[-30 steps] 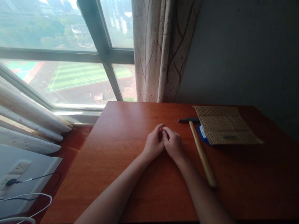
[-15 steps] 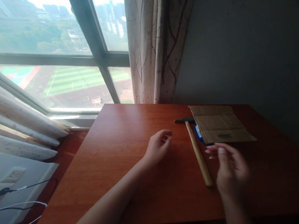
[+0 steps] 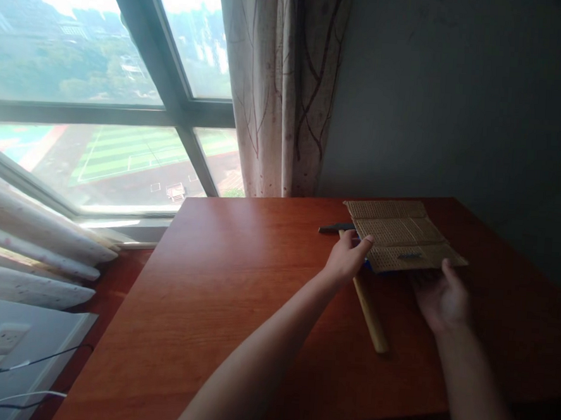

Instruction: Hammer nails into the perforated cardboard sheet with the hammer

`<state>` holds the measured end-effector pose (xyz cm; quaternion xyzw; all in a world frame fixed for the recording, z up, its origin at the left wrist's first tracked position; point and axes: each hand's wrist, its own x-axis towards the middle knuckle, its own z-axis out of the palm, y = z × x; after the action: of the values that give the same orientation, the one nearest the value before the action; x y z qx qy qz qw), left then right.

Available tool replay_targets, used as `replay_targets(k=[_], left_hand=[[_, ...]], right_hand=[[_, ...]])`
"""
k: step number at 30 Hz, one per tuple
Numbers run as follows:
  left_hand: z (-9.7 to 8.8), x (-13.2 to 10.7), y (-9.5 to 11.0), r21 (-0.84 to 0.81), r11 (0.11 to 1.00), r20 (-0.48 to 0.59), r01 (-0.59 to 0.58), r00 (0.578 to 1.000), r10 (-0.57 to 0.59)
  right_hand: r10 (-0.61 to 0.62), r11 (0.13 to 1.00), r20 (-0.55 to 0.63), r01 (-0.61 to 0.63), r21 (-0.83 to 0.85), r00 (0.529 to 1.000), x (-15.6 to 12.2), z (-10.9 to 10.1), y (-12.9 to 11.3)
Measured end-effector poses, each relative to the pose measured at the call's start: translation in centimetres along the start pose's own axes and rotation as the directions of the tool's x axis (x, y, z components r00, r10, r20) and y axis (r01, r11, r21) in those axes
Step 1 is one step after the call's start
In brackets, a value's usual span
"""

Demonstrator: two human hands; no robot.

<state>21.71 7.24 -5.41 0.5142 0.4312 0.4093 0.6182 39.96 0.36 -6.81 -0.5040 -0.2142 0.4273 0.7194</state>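
A piece of corrugated cardboard (image 3: 393, 228) with fold lines lies toward the back right of the table. My left hand (image 3: 348, 255) is closed on its left edge, thumb on top. At the front right edge my right hand (image 3: 446, 299) has its thumb on the rim and its fingers underneath, partly hidden. A small heap of thin dark metal pieces (image 3: 409, 256), perhaps nails, rests on the cardboard near the front. Beside my left hand lies a hammer, its wooden handle (image 3: 369, 313) pointing toward me and its dark head (image 3: 334, 228) partly covered by the cardboard. Something blue (image 3: 367, 265) shows under the cardboard.
The reddish-brown wooden table (image 3: 237, 296) stands against a dark wall (image 3: 434, 105). A patterned curtain (image 3: 278, 96) hangs behind it, with a window at the left. Cables run from a wall socket (image 3: 6, 339) at the lower left.
My left hand has moved right and taken hold of the cardboard's left edge. My right hand has opened from a pinch and gone to the front right edge. The view has shifted slightly.
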Motion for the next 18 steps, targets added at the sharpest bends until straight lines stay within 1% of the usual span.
replay_targets(k=[4, 6, 7, 9, 10, 11, 12, 13, 14, 15, 16, 18], left_hand=[[0.7, 0.0, -0.4, 0.007, 1.000, -0.011, 0.001, 1.000, -0.001], [0.8, -0.2, -0.4, 0.012, 1.000, -0.013, -0.005, 1.000, 0.005], [0.8, -0.4, -0.4, 0.018, 1.000, -0.014, -0.016, 1.000, 0.017], [0.2, -0.8, -0.5, 0.062, 0.997, -0.022, -0.052, 0.998, 0.053], [-0.3, -1.0, -0.6, 0.094, 0.993, -0.031, -0.067, 0.997, 0.070], [-0.9, -1.3, -0.6, 0.127, 0.989, -0.043, -0.077, 0.996, 0.083], [-1.7, -1.6, -0.7, 0.157, 0.984, -0.057, -0.079, 0.994, 0.089], [-2.4, -1.8, -0.8, 0.183, 0.980, -0.071, -0.076, 0.993, 0.091], [-3.2, -2.1, -0.9, 0.205, 0.976, -0.085, -0.073, 0.992, 0.092], [-4.0, -2.4, -1.0, 0.223, 0.972, -0.098, -0.069, 0.991, 0.093], [-4.6, -2.8, -1.1, 0.245, 0.967, -0.109, -0.067, 0.989, 0.096], [-5.6, -3.5, -1.0, 0.287, 0.956, -0.121, -0.063, 0.987, 0.101]], right_hand=[[-0.028, 0.998, 0.071, 0.032, -0.061, 0.997, 0.2, 0.8, 0.2], [-0.039, 0.996, 0.089, 0.045, -0.071, 0.995, 0.2, 0.8, 0.3], [-0.051, 0.996, 0.076, 0.056, -0.073, 0.996, 0.1, 0.6, 0.3], [-0.085, 0.989, 0.005, 0.085, -0.120, 0.996, -0.6, -0.2, 0.4], [-0.103, 0.978, -0.039, 0.095, -0.185, 0.994, -1.2, -0.7, 0.5], [-0.124, 0.951, -0.073, 0.097, -0.292, 0.990, -2.0, -1.2, 0.7], [-0.126, 0.890, -0.059, 0.087, -0.447, 0.990, -2.9, -1.6, 0.9], [-0.113, 0.788, -0.015, 0.081, -0.610, 0.993, -4.0, -1.8, 1.2], [-0.072, 0.664, 0.068, 0.099, -0.741, 0.995, -5.1, -1.8, 1.5], [-0.050, 0.551, 0.165, 0.165, -0.818, 0.985, -6.2, -1.5, 1.8], [-0.046, 0.446, 0.256, 0.249, -0.859, 0.966, -7.2, -1.0, 2.1], [-0.079, 0.223, 0.401, 0.408, -0.885, 0.913, -8.4, 0.5, 2.8]])
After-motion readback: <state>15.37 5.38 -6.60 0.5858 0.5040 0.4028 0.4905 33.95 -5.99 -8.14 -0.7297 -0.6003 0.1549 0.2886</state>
